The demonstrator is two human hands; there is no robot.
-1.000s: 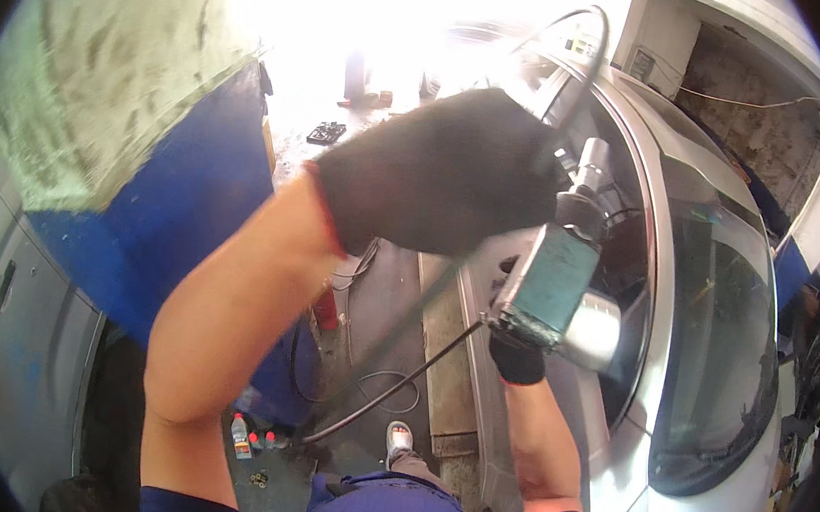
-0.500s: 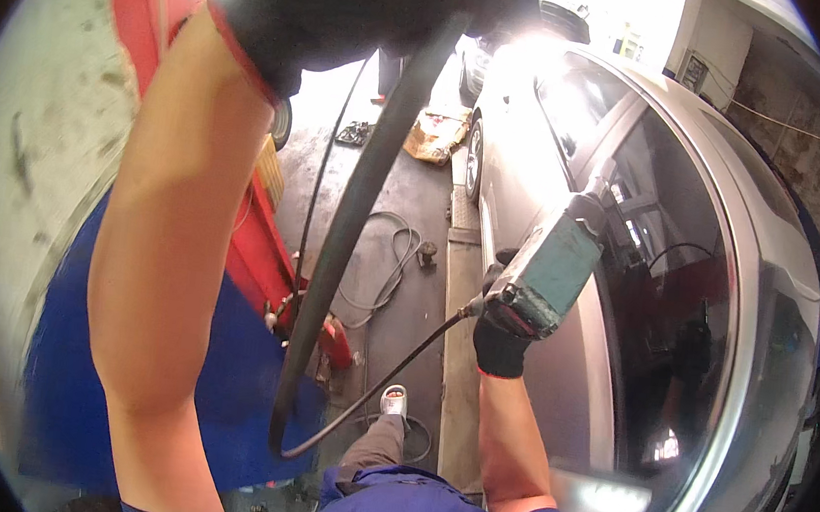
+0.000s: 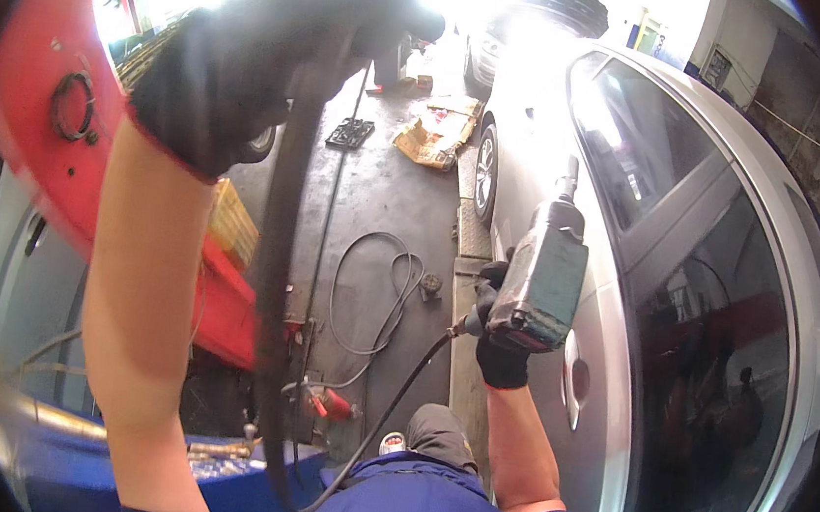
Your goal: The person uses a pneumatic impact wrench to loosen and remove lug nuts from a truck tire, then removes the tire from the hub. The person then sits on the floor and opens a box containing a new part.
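Note:
My right hand [image 3: 501, 362], in a black glove, grips a grey-green air impact wrench [image 3: 544, 274] by its handle. The tool's socket end points up and away, beside the silver car [image 3: 602, 314]. From the handle's base a black air hose [image 3: 279, 263] loops down past my waist and rises thick and close on the left. High at the upper left, my gloved left hand [image 3: 235, 71] is closed round that hose. Glare and blur hide part of its fingers.
A red lift post [image 3: 41, 92] stands to the left, with a blue surface holding metal parts [image 3: 223, 450] below it. On the floor are a coiled grey hose [image 3: 334, 293], a black tool tray [image 3: 350, 133] and flattened cardboard [image 3: 437, 130]. A tyre [image 3: 562, 9] shows far ahead.
My view has shifted forward along the car, bringing the front door handle and more red post into sight. The left hand has come lower and leftward; the impact wrench stays in my right hand.

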